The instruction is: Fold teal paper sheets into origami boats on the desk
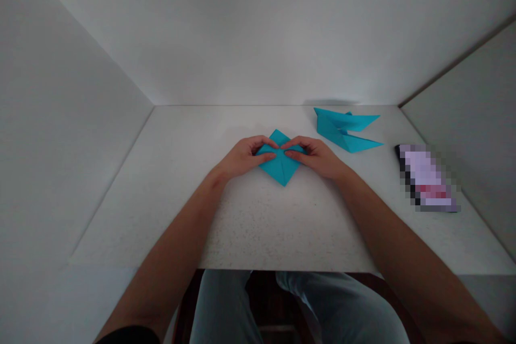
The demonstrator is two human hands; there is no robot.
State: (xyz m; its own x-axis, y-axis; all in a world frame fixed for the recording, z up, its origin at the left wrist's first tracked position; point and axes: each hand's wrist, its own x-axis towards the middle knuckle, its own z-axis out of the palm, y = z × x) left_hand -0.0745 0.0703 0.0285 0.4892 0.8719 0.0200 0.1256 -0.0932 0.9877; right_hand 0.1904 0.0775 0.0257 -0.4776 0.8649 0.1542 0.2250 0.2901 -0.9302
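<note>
A blue folded paper, diamond-shaped with a crease down its lower half, lies on the white table between my hands. My left hand grips its left side, thumb and index finger reaching to the middle. From the other side, my right hand holds the right part the same way. Both sets of fingertips nearly meet at the paper's centre. The fingers cover the left and right corners in part.
Behind my right hand stands a blue origami bird with two long pointed wings. A phone, its screen blurred out, lies at the right. White walls enclose the table at the back and both sides.
</note>
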